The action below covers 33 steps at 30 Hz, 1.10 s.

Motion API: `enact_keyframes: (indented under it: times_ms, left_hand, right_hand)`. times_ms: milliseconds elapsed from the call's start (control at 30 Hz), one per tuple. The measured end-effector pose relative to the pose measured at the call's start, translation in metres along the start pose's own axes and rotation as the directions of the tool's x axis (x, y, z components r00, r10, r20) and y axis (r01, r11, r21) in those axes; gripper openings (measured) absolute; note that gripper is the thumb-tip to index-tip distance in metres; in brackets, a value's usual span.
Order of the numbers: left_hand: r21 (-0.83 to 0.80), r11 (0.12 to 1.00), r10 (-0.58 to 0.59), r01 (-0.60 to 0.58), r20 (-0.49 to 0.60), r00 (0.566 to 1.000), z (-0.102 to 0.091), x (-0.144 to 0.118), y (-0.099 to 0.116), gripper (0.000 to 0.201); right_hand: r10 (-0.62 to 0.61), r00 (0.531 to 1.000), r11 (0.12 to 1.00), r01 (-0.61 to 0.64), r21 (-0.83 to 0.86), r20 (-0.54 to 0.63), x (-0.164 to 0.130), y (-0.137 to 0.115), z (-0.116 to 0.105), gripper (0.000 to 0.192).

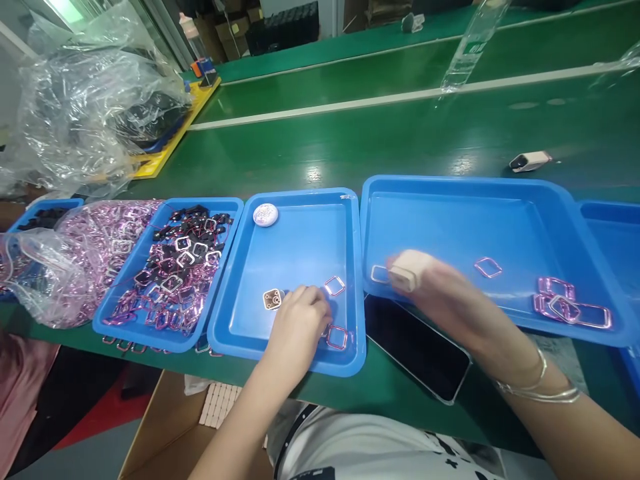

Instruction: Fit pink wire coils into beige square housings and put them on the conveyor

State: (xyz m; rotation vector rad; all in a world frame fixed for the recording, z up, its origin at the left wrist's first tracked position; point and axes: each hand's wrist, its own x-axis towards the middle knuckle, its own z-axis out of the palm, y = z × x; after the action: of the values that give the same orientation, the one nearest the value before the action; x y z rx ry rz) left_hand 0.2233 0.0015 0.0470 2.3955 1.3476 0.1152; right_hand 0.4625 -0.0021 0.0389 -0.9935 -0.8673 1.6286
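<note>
My left hand (299, 317) rests in the middle blue tray (300, 220), its fingers closed around a small square block (273, 299) with holes in its face. Two pink wire coils (335, 286) lie beside that hand in the tray. My right hand (429, 283) is blurred over the left edge of the large blue tray (465, 190) and holds a small pink coil (379, 273) between taped fingertips. A few more coils (570, 307) lie at the right in the large tray.
A tray (173, 267) of pink coils and black parts stands at the left, beside a plastic bag of coils (75, 260). A white round puck (265, 215) sits in the middle tray. A phone (415, 347) lies at the table's near edge. Green belt behind.
</note>
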Motion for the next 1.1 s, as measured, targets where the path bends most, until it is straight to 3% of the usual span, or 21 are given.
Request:
enact_keyframes:
  times_ms: [133, 300, 367, 433, 467, 533, 667, 833, 1000, 1100]
  left_hand:
    - [-0.065, 0.996, -0.053, 0.054, 0.023, 0.998, 0.0, -0.006, -0.002, 0.009]
    - [-0.207, 0.963, -0.175, 0.171, 0.0, 0.985, -0.001, -0.012, -0.005, 0.01]
    - [-0.472, 0.855, -0.257, 0.215, -0.026, 0.966, -0.005, -0.012, -0.002, 0.005]
    - [-0.751, 0.629, -0.327, 0.202, -0.02, 0.945, -0.01, -0.012, 0.005, 0.011]
    - [-0.834, 0.522, -0.346, 0.177, -0.018, 0.938, -0.014, -0.011, 0.009, 0.014]
    - [-0.893, 0.435, -0.369, 0.118, -0.057, 0.928, -0.019, -0.01, 0.02, 0.018]
    - [-0.875, 0.484, -0.384, -0.009, -0.222, 0.896, -0.022, -0.011, 0.037, 0.015]
    - [-0.79, 0.611, -0.259, -0.041, -0.249, 0.933, -0.02, -0.013, 0.044, 0.015]
    - [-0.756, 0.651, -0.251, -0.073, -0.305, 0.919, -0.022, -0.011, 0.046, 0.021]
    - [-0.672, 0.731, -0.189, -0.12, -0.368, 0.91, -0.023, -0.011, 0.049, 0.034]
  right_hand:
    - [0.141, 0.986, 0.943, -0.16, 0.292, 0.084, -0.003, 0.009, 0.01, 0.016]
    - [0.182, 0.955, 0.901, -0.258, 0.349, 0.235, -0.011, 0.011, 0.018, 0.017]
    - [0.193, 0.941, 0.9, -0.283, 0.333, 0.277, -0.014, 0.011, 0.02, 0.018]
    - [0.203, 0.931, 0.905, -0.297, 0.304, 0.303, -0.016, 0.012, 0.023, 0.02]
    - [0.202, 0.93, 0.912, -0.293, 0.286, 0.308, -0.016, 0.013, 0.025, 0.021]
    - [0.187, 0.935, 0.931, -0.267, 0.25, 0.302, -0.017, 0.015, 0.029, 0.022]
    - [0.15, 0.955, 0.957, -0.205, 0.207, 0.256, -0.02, 0.02, 0.034, 0.027]
    - [0.159, 0.962, 0.959, -0.203, 0.196, 0.221, -0.023, 0.024, 0.035, 0.029]
    - [0.147, 0.959, 0.963, -0.194, 0.185, 0.242, -0.023, 0.026, 0.036, 0.029]
    - [0.126, 0.962, 0.97, -0.17, 0.173, 0.242, -0.024, 0.026, 0.035, 0.029]
